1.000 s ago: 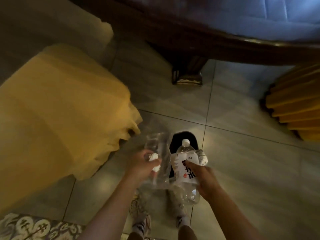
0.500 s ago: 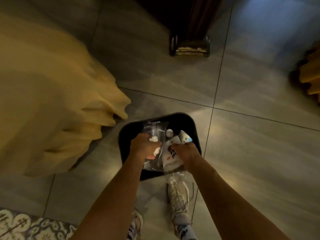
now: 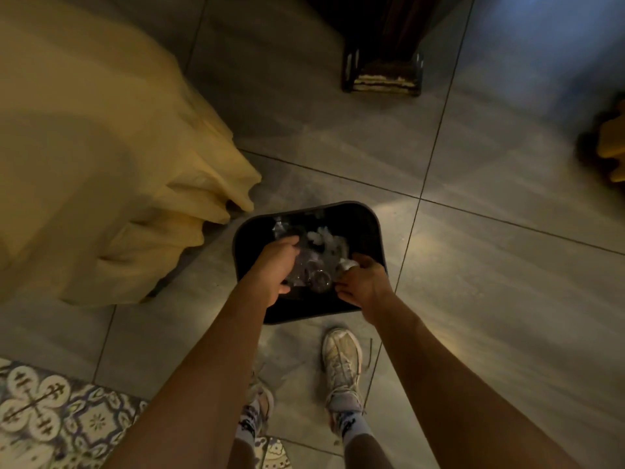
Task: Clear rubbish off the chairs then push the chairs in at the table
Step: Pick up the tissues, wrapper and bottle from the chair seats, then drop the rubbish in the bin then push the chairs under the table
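Note:
A black bin [image 3: 338, 207] stands on the tiled floor, and both my hands reach into it. My left hand [image 3: 274, 265] is closed on a crumpled clear plastic wrapper [image 3: 286, 229] at the bin's left side. My right hand [image 3: 364, 283] curls around a clear plastic bottle [image 3: 318, 279] whose base points up between my hands, with a bit of white paper [image 3: 348, 264] at the fingertips. More crumpled rubbish [image 3: 326, 239] lies deeper in the bin. A chair draped in yellow cloth [image 3: 101, 157] stands to the left.
A dark wooden table leg [image 3: 382, 74] stands on the floor ahead. Another yellow-covered chair [image 3: 608, 147] shows at the right edge. My feet in white trainers [image 3: 342, 358] are just behind the bin. A patterned tile strip [image 3: 50, 418] runs along the bottom left.
My hands have gone lower into the bin with the wrapper and bottle. The bottle's label has dropped out of sight, and the view has moved closer to the bin.

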Tool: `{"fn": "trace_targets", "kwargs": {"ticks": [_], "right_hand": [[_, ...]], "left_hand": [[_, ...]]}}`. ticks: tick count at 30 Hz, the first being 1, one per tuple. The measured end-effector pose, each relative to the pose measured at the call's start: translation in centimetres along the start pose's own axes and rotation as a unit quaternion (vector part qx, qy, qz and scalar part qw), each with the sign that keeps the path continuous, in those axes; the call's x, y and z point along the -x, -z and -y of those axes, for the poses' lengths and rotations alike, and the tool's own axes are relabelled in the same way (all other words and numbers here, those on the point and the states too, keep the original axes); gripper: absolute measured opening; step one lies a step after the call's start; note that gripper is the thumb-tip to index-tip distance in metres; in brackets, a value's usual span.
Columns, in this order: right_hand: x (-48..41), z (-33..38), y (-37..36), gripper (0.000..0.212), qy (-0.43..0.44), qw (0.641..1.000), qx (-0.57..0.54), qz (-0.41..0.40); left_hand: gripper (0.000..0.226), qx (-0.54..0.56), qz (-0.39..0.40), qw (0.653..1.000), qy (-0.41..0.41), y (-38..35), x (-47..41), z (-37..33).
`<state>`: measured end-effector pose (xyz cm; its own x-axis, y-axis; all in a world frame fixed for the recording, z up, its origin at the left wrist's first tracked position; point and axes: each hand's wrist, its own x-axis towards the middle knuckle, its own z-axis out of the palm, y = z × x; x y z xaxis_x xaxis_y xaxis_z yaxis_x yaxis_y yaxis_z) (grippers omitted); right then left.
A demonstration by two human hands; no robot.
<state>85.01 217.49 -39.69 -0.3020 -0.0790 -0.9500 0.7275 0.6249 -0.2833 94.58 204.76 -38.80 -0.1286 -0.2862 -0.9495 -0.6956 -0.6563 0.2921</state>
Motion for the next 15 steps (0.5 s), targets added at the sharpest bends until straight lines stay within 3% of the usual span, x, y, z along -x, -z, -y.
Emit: {"fn": "trace_targets", "kwargs": {"ticks": [9,12,15], "right_hand": [[9.2,2.4,2.2,0.036,0.026,0.997,0.066,0.010],[13.5,3.3,2.7,0.032,0.047,0.994,0.094,0.017],[17.7,4.3,2.4,0.017,0.051,0.994,0.091,0.039]], "left_hand": [[0.038,0.063,-0.014,0.997,-0.034,2.2,8.4,-1.3],[0.025,0.087,-0.008,0.995,-0.038,3.6,13.0,-1.9],[0.022,0.093,-0.028,0.994,-0.054,5.3,17.4,-2.7]]}}
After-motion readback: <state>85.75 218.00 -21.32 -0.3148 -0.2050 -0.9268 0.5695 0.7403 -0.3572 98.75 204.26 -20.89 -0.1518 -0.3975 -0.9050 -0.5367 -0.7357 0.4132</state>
